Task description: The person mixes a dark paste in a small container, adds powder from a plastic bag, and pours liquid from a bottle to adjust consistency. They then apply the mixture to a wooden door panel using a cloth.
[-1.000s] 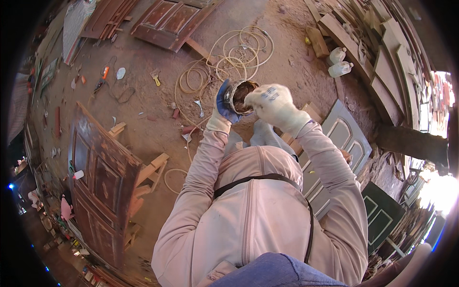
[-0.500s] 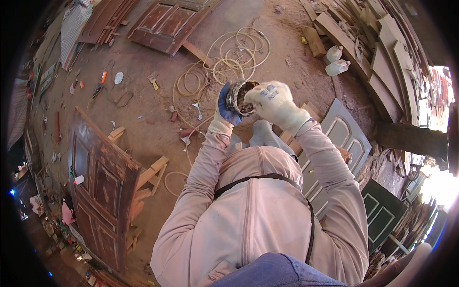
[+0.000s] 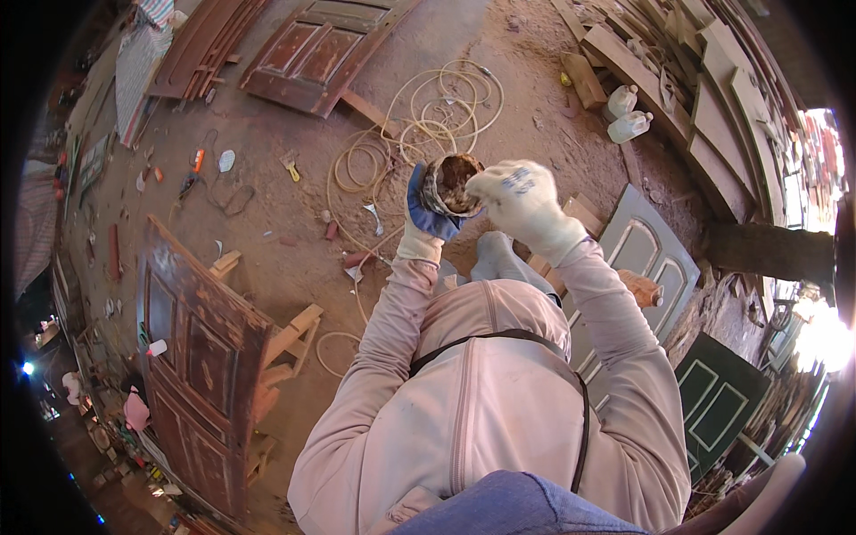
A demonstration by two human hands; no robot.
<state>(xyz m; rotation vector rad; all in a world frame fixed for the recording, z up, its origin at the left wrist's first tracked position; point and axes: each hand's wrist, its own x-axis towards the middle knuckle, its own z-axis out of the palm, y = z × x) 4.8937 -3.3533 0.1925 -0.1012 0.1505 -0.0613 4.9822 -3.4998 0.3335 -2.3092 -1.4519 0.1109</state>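
Note:
My left hand, in a blue and white work glove, is wrapped around a crusted, round can. The can's mouth is tipped toward me and shows rough brown matter inside. At its right rim is my right hand, in a white glove with faded blue print. Those fingers are curled together, and whether they pinch anything is hidden. Both hands are held out in front of my body, above the dirt floor.
A pale hose lies coiled beyond the can. A worn brown door rests on wooden supports at left, a grey panel at right. Two plastic jugs stand by stacked boards. A yellow-handled brush lies on the floor.
My right hand has drawn back slightly to the right from the can's mouth, so more of the brown inside shows. My left hand keeps its hold. The whole view has shifted a little.

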